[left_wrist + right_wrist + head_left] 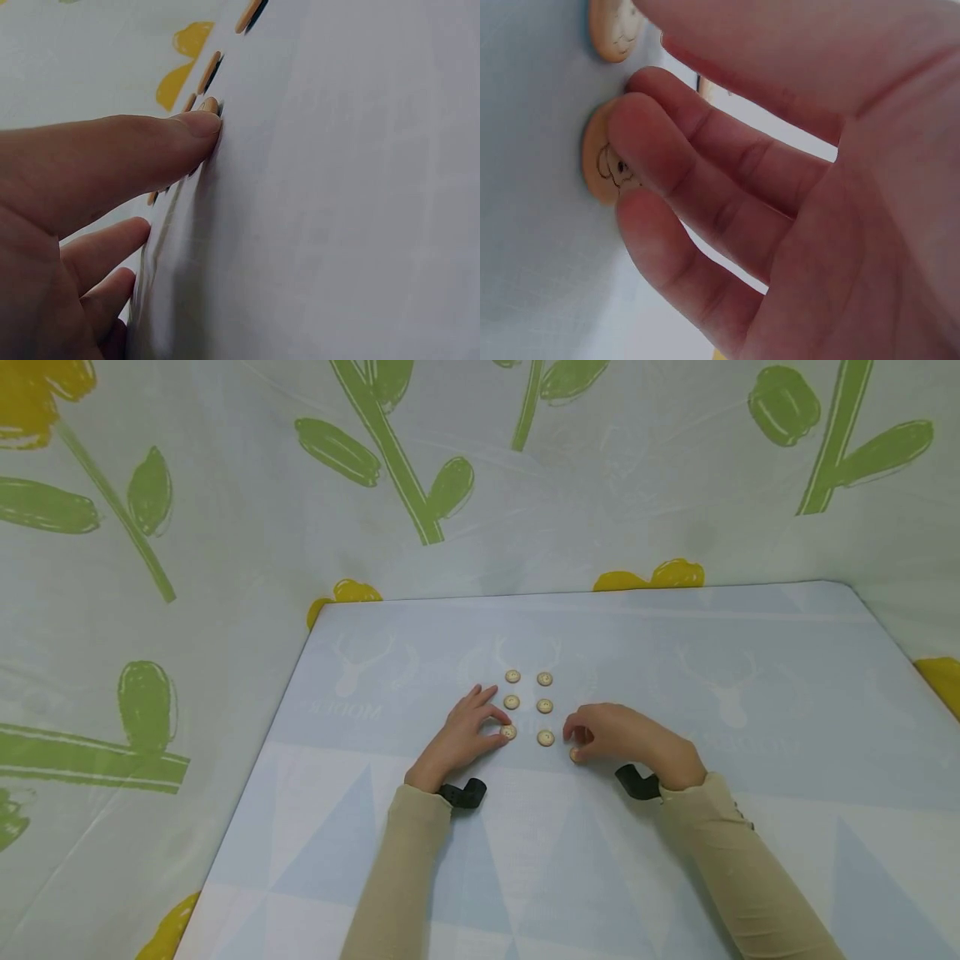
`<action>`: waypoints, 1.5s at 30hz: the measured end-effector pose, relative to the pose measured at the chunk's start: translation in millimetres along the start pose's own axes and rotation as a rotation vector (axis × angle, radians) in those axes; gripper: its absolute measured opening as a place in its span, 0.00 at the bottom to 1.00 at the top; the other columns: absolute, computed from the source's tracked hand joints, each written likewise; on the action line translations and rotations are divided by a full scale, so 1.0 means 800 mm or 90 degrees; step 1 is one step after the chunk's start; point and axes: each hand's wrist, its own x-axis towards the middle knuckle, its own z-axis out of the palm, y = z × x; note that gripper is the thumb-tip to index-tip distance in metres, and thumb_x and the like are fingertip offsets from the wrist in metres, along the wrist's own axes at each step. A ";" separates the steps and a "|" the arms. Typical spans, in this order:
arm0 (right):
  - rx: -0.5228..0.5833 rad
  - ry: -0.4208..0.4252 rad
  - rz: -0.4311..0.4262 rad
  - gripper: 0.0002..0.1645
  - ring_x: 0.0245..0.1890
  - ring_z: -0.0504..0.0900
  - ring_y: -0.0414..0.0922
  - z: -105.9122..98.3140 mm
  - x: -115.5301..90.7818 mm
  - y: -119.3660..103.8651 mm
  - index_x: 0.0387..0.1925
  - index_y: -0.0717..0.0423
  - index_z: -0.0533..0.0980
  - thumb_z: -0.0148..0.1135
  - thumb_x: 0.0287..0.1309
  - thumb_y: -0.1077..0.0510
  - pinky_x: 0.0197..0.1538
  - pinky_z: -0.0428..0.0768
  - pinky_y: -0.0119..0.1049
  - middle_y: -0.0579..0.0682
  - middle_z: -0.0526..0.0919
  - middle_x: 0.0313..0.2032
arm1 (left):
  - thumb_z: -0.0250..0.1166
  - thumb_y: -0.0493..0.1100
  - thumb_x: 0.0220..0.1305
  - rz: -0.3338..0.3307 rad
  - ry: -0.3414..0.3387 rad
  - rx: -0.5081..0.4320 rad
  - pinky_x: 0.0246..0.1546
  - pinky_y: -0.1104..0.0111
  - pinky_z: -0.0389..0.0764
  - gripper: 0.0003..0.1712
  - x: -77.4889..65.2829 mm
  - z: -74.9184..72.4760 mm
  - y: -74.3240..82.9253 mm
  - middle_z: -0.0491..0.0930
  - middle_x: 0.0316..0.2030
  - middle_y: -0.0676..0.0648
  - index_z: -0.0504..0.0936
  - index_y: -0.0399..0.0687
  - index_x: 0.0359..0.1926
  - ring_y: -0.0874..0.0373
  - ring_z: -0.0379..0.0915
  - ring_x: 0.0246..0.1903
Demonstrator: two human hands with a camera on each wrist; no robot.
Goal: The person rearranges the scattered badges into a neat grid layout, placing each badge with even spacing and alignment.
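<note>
Several small round wooden discs with drawn pictures lie on the table. My left hand (467, 735) pinches the near left wooden disc (508, 732) between thumb and index finger, the other fingers spread. In the left wrist view the thumb covers most of that disc's edge. To the right of the discs, my right hand (618, 735) has its fingers curled, thumb and index finger at another wooden disc (573, 754), which is partly hidden. In the right wrist view the fingers overlap a neighbouring disc (600, 165) with an animal drawing.
Two columns of discs stand between the hands, with a far left disc (512, 676) and a far right disc (544, 678) at the back. The table (750, 860) has a pale blue and white patterned cover. Behind it hangs a flower-print cloth (600, 510).
</note>
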 end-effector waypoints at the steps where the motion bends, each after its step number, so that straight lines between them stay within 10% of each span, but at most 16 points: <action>1: -0.004 -0.001 0.005 0.12 0.30 0.70 0.41 0.000 0.000 0.000 0.34 0.48 0.77 0.67 0.45 0.55 0.36 0.70 0.35 0.41 0.73 0.27 | 0.64 0.46 0.54 0.000 -0.001 0.000 0.63 0.58 0.39 0.09 0.000 0.000 0.000 0.52 0.66 0.49 0.78 0.55 0.38 0.54 0.33 0.67; 45: 0.056 0.004 -0.036 0.05 0.29 0.72 0.40 -0.001 0.001 0.015 0.33 0.41 0.76 0.62 0.51 0.54 0.36 0.70 0.35 0.39 0.76 0.26 | 0.63 0.48 0.55 0.001 0.001 0.000 0.63 0.60 0.39 0.09 -0.003 -0.001 0.001 0.51 0.66 0.50 0.77 0.57 0.39 0.56 0.33 0.67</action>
